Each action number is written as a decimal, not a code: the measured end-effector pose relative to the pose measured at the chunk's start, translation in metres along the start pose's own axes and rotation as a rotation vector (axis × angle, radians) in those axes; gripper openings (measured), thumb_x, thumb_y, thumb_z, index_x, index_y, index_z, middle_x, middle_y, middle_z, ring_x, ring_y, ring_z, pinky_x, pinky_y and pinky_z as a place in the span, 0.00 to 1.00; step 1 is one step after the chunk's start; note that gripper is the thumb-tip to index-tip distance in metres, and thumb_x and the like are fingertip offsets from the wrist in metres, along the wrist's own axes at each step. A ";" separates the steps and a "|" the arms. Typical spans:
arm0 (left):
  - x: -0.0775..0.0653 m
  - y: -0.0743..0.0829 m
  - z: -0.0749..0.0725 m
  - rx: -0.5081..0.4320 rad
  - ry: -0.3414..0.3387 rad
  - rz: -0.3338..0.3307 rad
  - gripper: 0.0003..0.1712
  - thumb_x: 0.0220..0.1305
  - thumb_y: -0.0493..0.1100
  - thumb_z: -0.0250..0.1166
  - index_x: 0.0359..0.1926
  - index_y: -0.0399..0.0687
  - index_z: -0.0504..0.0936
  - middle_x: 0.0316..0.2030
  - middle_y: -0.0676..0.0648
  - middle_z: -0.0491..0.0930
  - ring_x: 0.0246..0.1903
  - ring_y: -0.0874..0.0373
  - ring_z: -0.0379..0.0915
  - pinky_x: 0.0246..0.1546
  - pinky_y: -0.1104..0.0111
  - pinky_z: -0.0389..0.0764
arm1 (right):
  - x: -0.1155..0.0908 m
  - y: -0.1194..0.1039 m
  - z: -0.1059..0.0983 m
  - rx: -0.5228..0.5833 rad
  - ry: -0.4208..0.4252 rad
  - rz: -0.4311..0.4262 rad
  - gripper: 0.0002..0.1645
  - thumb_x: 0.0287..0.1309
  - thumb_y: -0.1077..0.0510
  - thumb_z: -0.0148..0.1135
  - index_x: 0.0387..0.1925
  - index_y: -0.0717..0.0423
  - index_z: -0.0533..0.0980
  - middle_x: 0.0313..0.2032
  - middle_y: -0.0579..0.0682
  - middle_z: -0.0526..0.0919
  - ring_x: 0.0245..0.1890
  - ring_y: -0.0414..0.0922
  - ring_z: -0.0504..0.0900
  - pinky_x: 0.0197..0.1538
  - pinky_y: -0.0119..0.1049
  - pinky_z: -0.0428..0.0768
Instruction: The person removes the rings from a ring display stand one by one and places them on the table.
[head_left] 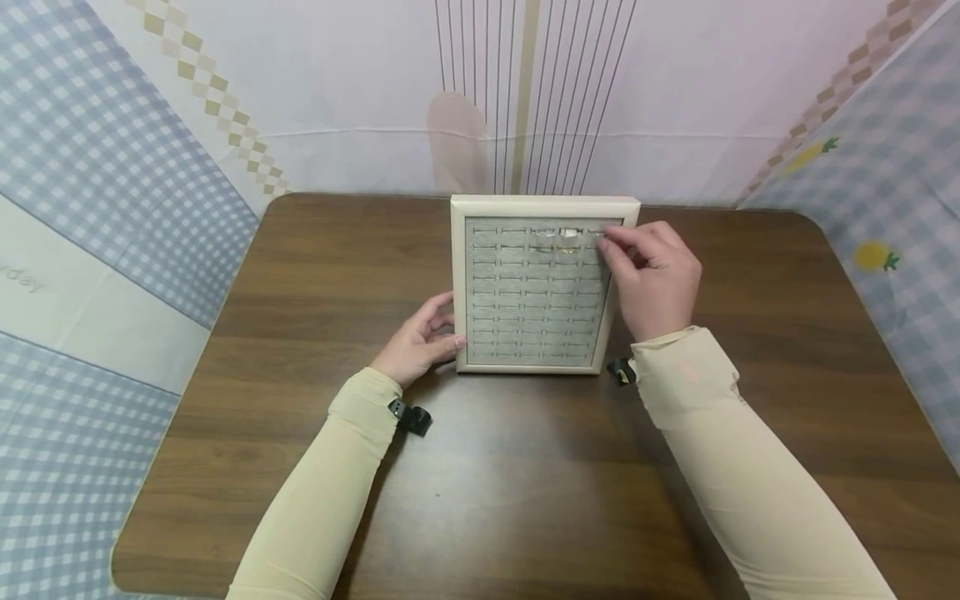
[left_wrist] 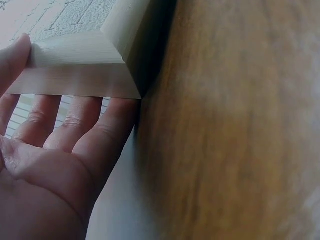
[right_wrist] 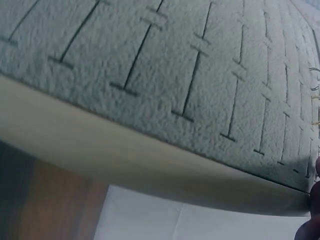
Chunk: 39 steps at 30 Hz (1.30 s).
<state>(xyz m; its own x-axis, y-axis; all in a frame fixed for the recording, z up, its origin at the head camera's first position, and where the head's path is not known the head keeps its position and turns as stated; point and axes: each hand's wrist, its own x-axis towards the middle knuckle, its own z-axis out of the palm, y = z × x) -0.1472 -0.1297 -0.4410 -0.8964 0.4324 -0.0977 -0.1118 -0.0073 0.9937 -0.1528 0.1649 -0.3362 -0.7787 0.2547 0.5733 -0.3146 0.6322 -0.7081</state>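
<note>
Maybe frame [head_left: 543, 205] tips if right hand [head_left: 658, 273], seemingly pinching a ring [head_left: 599, 237], pushes too hard; left hand [head_left: 415, 342] clamps only one edge

We could pass over the table [head_left: 525, 500] at lower centre. Mid-picture, the framed board [head_left: 531, 300] blocks us, our right hand [head_left: 657, 279] obstructing its upper right.

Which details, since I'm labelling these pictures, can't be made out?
What, if anything, the right hand pinches: head view, its own fingers cover the spot; right wrist view, the right edge cuts the hand off.
Fingertips of the left hand, thumb aside: left wrist view, behind the framed board.
The framed board's back: head view, turned away.
Fine detail of the shiny pieces: head view, too small; right wrist view, edge-cropped.
</note>
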 end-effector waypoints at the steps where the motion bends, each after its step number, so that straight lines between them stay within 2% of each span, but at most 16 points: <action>1: 0.000 0.000 0.000 -0.001 0.001 -0.001 0.42 0.67 0.26 0.61 0.77 0.46 0.55 0.59 0.29 0.74 0.47 0.50 0.82 0.50 0.63 0.84 | 0.001 0.000 0.000 -0.014 0.001 -0.010 0.07 0.60 0.57 0.72 0.40 0.52 0.89 0.31 0.52 0.82 0.28 0.36 0.72 0.32 0.23 0.69; 8: 0.000 0.000 0.000 0.008 -0.001 0.005 0.42 0.67 0.26 0.62 0.77 0.46 0.56 0.59 0.29 0.74 0.47 0.49 0.82 0.50 0.62 0.84 | 0.003 0.002 0.000 -0.075 0.014 -0.084 0.05 0.61 0.59 0.71 0.38 0.54 0.89 0.30 0.54 0.81 0.27 0.37 0.70 0.36 0.29 0.65; 18: 0.001 0.001 0.003 0.013 -0.008 0.004 0.41 0.68 0.26 0.61 0.77 0.46 0.56 0.60 0.30 0.73 0.49 0.48 0.81 0.51 0.61 0.84 | -0.004 0.004 -0.009 0.028 0.047 -0.097 0.04 0.58 0.62 0.73 0.35 0.59 0.89 0.30 0.54 0.82 0.28 0.32 0.72 0.32 0.24 0.69; 21: 0.000 0.001 0.002 0.019 -0.008 0.007 0.41 0.68 0.26 0.61 0.77 0.46 0.56 0.61 0.31 0.73 0.50 0.47 0.80 0.51 0.60 0.84 | -0.007 0.007 -0.015 0.018 0.041 -0.089 0.04 0.57 0.62 0.74 0.34 0.59 0.89 0.29 0.53 0.82 0.27 0.30 0.72 0.32 0.25 0.68; 26: -0.001 0.001 -0.001 0.022 0.004 0.011 0.41 0.68 0.26 0.60 0.77 0.46 0.56 0.61 0.30 0.73 0.49 0.48 0.81 0.51 0.61 0.84 | -0.015 0.019 -0.027 -0.085 -0.006 -0.030 0.07 0.59 0.58 0.73 0.35 0.59 0.88 0.29 0.53 0.83 0.27 0.28 0.71 0.33 0.25 0.68; 31: -0.001 0.000 -0.001 0.003 0.001 -0.003 0.41 0.68 0.25 0.59 0.77 0.47 0.56 0.61 0.31 0.73 0.49 0.50 0.80 0.52 0.61 0.83 | -0.026 0.032 -0.040 -0.156 -0.052 0.048 0.10 0.60 0.55 0.72 0.37 0.59 0.88 0.31 0.52 0.84 0.28 0.31 0.72 0.33 0.23 0.72; 39: -0.001 0.000 0.002 -0.007 0.000 0.004 0.41 0.68 0.24 0.59 0.77 0.47 0.56 0.61 0.31 0.72 0.46 0.54 0.81 0.51 0.61 0.84 | -0.047 0.052 -0.063 -0.163 -0.156 0.218 0.13 0.60 0.51 0.72 0.39 0.56 0.88 0.32 0.49 0.83 0.29 0.39 0.75 0.32 0.21 0.72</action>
<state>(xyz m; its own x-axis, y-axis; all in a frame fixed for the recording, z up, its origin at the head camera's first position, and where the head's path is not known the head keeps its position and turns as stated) -0.1458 -0.1283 -0.4405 -0.8967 0.4327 -0.0933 -0.1107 -0.0150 0.9937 -0.0981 0.2317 -0.3742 -0.8962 0.2898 0.3358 -0.0492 0.6874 -0.7246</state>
